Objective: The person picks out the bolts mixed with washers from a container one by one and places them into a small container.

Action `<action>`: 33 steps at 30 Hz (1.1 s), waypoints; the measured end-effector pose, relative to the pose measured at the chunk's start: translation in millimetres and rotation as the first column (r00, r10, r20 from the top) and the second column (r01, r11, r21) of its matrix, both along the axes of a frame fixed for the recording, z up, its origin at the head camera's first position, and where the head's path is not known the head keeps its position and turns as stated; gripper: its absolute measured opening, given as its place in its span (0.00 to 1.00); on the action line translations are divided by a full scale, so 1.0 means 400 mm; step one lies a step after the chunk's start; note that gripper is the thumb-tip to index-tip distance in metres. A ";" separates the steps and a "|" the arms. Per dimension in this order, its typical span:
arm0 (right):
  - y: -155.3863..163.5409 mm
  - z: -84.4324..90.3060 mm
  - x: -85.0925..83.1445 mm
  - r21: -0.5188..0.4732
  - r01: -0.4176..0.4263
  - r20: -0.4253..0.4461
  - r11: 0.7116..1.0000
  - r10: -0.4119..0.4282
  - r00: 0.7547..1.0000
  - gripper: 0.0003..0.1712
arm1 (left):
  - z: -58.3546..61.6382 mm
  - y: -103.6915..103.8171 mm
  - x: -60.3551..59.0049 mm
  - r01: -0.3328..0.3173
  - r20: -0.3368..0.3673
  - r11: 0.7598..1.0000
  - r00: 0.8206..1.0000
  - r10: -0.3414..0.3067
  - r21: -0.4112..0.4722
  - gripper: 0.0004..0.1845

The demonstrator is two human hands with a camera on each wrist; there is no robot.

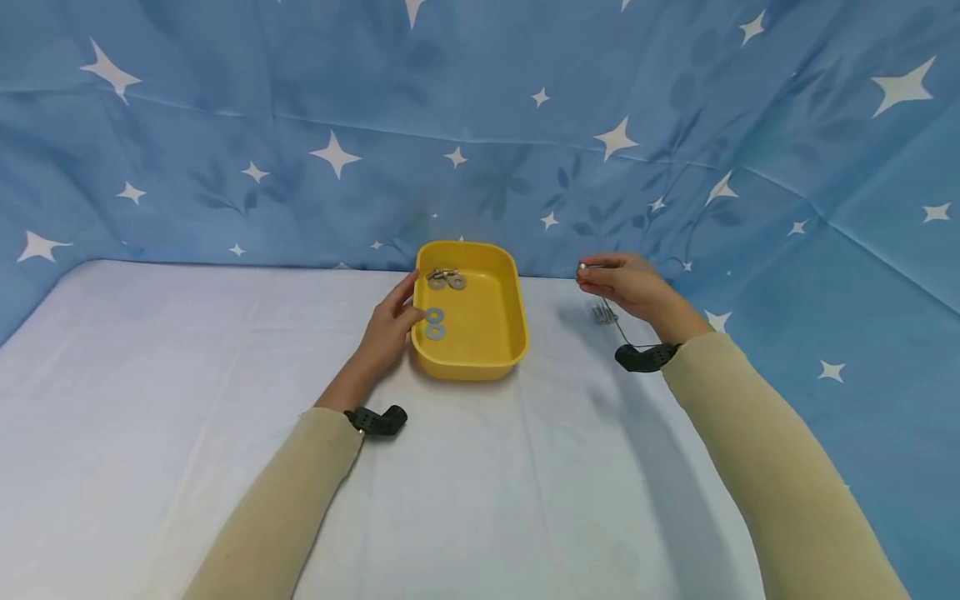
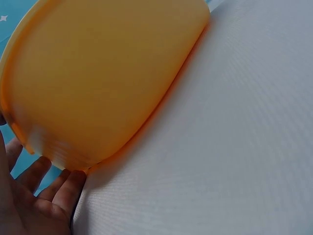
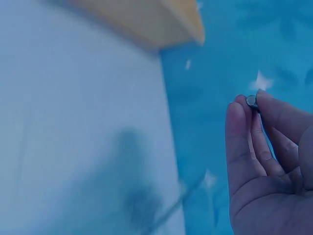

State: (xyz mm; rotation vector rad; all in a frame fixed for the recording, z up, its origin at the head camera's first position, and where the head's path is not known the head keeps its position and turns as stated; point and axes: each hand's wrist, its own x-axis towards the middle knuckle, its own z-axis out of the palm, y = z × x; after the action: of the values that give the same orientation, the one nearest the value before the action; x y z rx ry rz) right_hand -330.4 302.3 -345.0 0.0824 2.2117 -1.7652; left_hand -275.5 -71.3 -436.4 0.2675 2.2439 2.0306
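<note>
The right hand, right of centre in the head view, pinches a small metal bolt at its fingertips, head pointing left toward the yellow tray. The left hand rests straight fingers on the tray's left wall. Washers lie inside; more bolts lie on the worktop under the right hand. No writing is readable.

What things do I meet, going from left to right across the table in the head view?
Left hand → yellow tray with washers → small pile of screws → right hand, which pinches a small metal piece.
</note>
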 end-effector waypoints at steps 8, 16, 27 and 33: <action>0.126 -0.031 0.014 0.040 0.052 0.034 0.998 -0.054 0.998 0.18 | 0.005 0.001 0.003 -0.008 0.009 1.000 1.000 0.009 -0.024 0.39; 0.195 -0.066 0.012 0.135 0.068 0.074 0.989 -0.078 0.994 0.21 | 0.003 0.003 -0.001 -0.010 0.000 1.000 1.000 0.010 -0.011 0.38; 0.209 -0.114 -0.007 0.320 0.031 0.048 0.947 -0.049 0.998 0.28 | -0.003 0.000 -0.004 -0.007 -0.003 1.000 1.000 0.007 0.003 0.38; 0.193 -0.128 -0.011 0.421 -0.010 0.035 0.907 -0.006 0.999 0.28 | -0.003 0.000 -0.003 -0.010 0.012 1.000 1.000 0.010 -0.012 0.38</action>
State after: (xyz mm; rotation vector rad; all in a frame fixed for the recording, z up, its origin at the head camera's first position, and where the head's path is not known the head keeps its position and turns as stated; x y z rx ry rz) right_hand -334.7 379.5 -396.1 0.2043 2.5264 -1.2414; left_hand -276.7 -71.5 -437.5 0.2434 2.2545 2.0173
